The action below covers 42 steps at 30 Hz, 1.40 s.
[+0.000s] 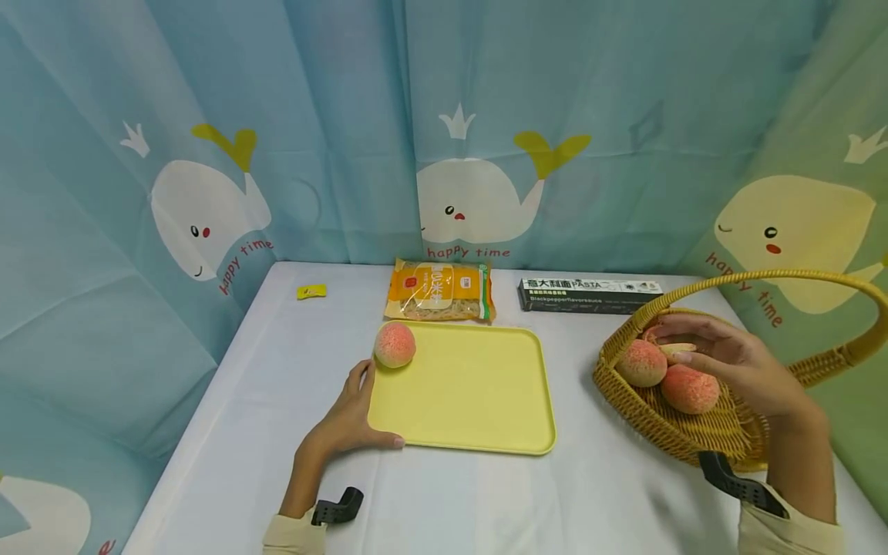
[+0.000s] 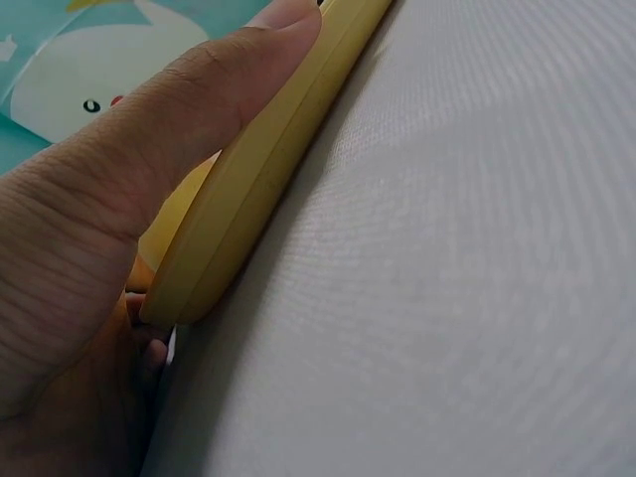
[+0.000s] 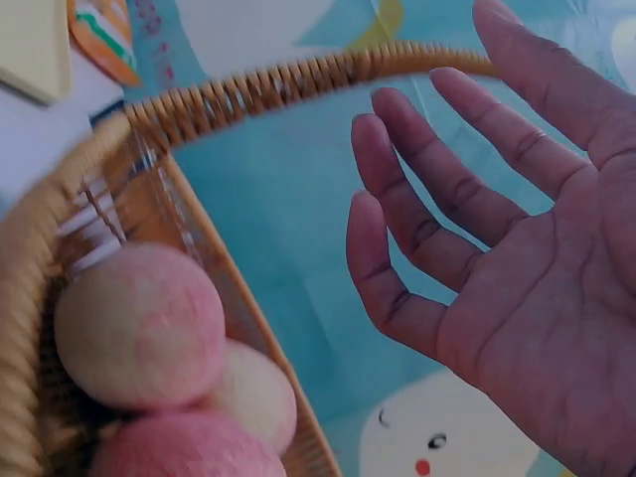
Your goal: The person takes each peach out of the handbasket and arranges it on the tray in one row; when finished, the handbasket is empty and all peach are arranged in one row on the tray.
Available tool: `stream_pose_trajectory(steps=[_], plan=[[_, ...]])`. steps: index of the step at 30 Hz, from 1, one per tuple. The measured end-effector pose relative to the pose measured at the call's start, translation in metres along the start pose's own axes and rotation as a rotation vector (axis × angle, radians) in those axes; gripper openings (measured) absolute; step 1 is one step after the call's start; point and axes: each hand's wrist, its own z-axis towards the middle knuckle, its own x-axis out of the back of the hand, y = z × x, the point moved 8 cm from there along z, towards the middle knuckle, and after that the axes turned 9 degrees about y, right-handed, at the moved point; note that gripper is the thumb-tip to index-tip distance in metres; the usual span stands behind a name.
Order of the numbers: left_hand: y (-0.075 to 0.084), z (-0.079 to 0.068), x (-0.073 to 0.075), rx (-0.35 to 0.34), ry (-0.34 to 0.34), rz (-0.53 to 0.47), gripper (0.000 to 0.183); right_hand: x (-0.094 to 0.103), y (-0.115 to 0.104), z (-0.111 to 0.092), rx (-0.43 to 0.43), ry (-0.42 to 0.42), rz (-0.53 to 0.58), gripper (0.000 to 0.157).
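Note:
My left hand [image 1: 354, 416] grips the near-left corner of a yellow tray [image 1: 472, 393], its thumb on the near rim and its fingers along the left side. In the left wrist view, the thumb presses the tray's raised edge [image 2: 263, 169]. A pink-and-cream peach [image 1: 395, 344] sits in the tray's far-left corner. My right hand [image 1: 742, 366] is over a wicker basket [image 1: 645, 416], palm empty and fingers loosely bent in the right wrist view. Inside the basket are peaches [image 1: 691, 389], one of them partly hidden by the hand in the head view.
Behind the tray lies an orange noodle packet [image 1: 440, 291], with a black pasta box [image 1: 590, 296] to its right. A small yellow packet [image 1: 311, 291] is at the far left. The basket's tall handle [image 1: 784, 275] arches beside the right arm. Whale-print curtains surround the white table [image 1: 277, 370].

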Motion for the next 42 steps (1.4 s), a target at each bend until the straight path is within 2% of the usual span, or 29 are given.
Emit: stream_pose_trajectory(steps=[2, 7, 12, 17, 20, 23, 26, 30, 35, 42], plan=[[0.0, 0.0, -0.001, -0.003, 0.0, 0.001, 0.143, 0.01, 0.003, -0.003, -0.036, 0.034, -0.076, 0.045], [-0.002, 0.0, -0.003, -0.012, 0.004, 0.007, 0.143, 0.036, 0.018, -0.009, -0.215, 0.129, -0.363, 0.045], [-0.003, 0.0, -0.003, -0.01, 0.007, 0.019, 0.144, 0.058, 0.033, -0.01, -0.298, 0.151, -0.465, 0.045], [-0.001, 0.0, -0.003, -0.009, 0.002, 0.012, 0.143, 0.084, 0.056, -0.016, -0.443, 0.2, -0.552, 0.049], [0.0, -0.001, -0.003, -0.011, 0.0, 0.009, 0.142, 0.097, 0.068, -0.018, -0.479, 0.199, -0.554, 0.05], [0.001, -0.001, -0.002, -0.012, 0.002, 0.006, 0.142, 0.103, 0.078, -0.019, -0.477, 0.163, -0.506, 0.048], [0.001, -0.001, -0.001, -0.007, 0.001, 0.006, 0.142, 0.107, 0.089, -0.021, -0.518, 0.13, -0.48, 0.047], [0.001, -0.001, -0.001, 0.0, -0.003, 0.006, 0.141, 0.108, 0.102, -0.021, -0.594, 0.076, -0.469, 0.049], [0.001, -0.001, -0.001, -0.001, 0.001, -0.004, 0.142, 0.103, 0.116, -0.017, -0.674, -0.007, -0.375, 0.055], [0.0, 0.0, -0.001, 0.018, -0.012, -0.002, 0.143, 0.106, 0.135, -0.019, -0.798, -0.003, -0.29, 0.054]])
